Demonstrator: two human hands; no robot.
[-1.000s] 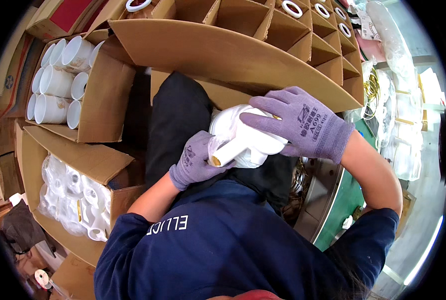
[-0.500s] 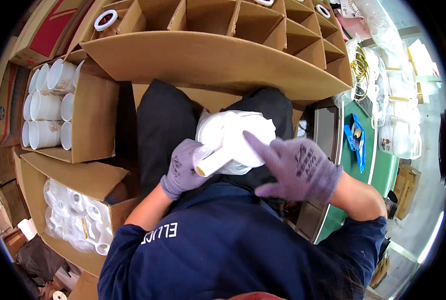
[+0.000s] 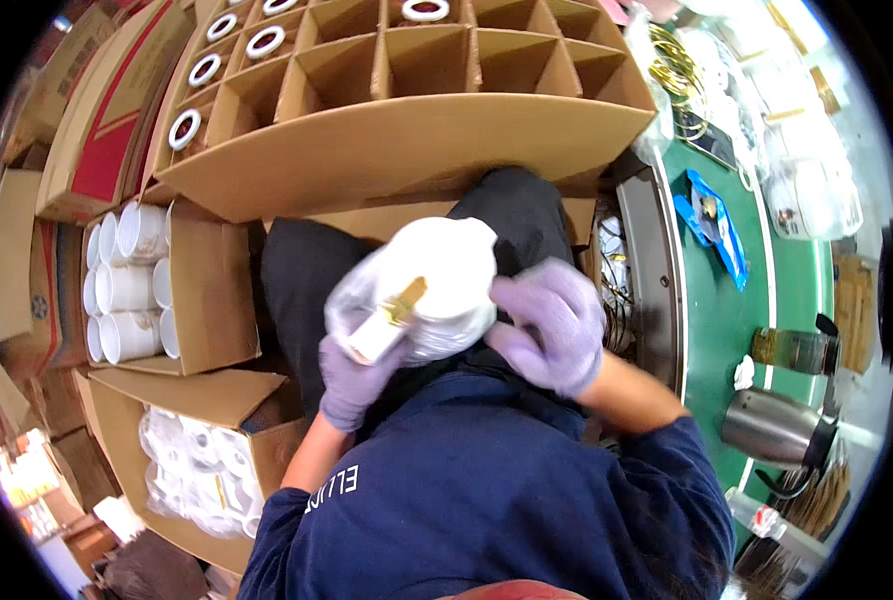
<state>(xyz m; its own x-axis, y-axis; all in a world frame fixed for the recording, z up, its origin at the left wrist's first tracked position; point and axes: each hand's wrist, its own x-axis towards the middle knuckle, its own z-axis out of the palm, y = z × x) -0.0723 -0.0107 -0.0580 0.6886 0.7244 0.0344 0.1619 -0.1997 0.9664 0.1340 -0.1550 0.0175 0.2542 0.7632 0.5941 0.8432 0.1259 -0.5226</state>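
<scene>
A white rounded vessel (image 3: 442, 262), partly wrapped in clear plastic (image 3: 352, 295), rests over my lap. On its near left side are a short white protruding piece (image 3: 375, 338) and a gold part (image 3: 404, 298). My left hand (image 3: 357, 382), in a purple-grey glove, grips the vessel from below and the left, its fingers partly hidden by the wrap. Beside the vessel's right edge is my right hand (image 3: 555, 325), gloved alike, with thumb and index finger apart and nothing visible between them. Slight blur hides whether its fingertips touch the plastic.
Ahead stands a divided cardboard box (image 3: 397, 140) with white ring-topped items in some cells. To my left, one carton holds white cups (image 3: 130, 287), another plastic-wrapped white parts (image 3: 202, 465). A green table (image 3: 702, 350) at right bears a blue packet (image 3: 717, 225) and a steel jug (image 3: 779, 428).
The vessel has shifted left and turned, bringing the gold part into sight. My right hand has drawn in its outstretched index finger and moved left. The whole view has swung somewhat.
</scene>
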